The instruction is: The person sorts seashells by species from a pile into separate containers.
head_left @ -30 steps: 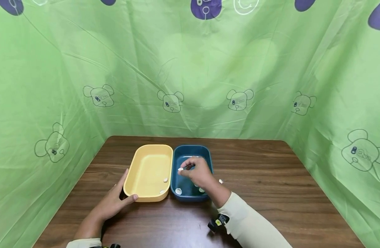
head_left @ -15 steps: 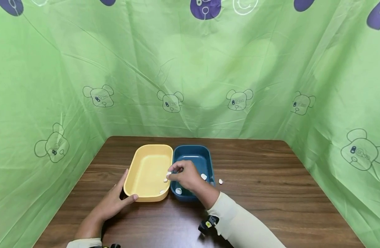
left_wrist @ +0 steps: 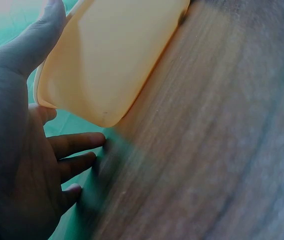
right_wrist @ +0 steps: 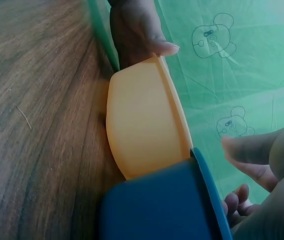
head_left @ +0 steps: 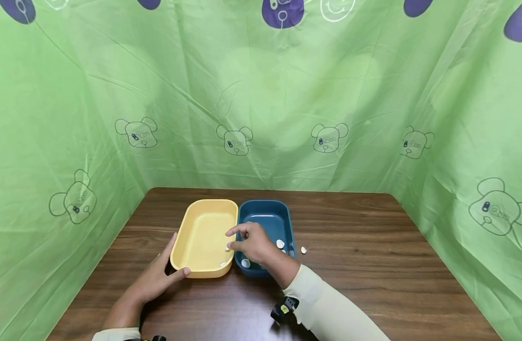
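Note:
My left hand (head_left: 153, 278) rests at the near left corner of a yellow rectangular container (head_left: 204, 228); its thumb lies at the front rim and its straight fingers run along the side. In the left wrist view the lower fingers spread below the container's wall (left_wrist: 117, 60). My right hand (head_left: 255, 244) hovers over the shared edge of the yellow container and a dark blue one (head_left: 262, 212). Its thumb and index finger are apart, with nothing seen between them. Just under the fingertips lies a small white shell-like piece (head_left: 227, 249); another (head_left: 223, 264) sits near the front wall.
Inside the blue container are several white pieces, including one at the near left (head_left: 245, 263) and one at the right (head_left: 279, 243); the right forearm partly hides others. One more white piece (head_left: 304, 250) lies on the brown wooden table (head_left: 350, 265). Green cloth (head_left: 269, 161) surrounds the table.
My right hand has moved left from over the blue container to the yellow one's right edge. Its thumb and index finger have parted and let go of a white shell-like piece. The left hand stays put.

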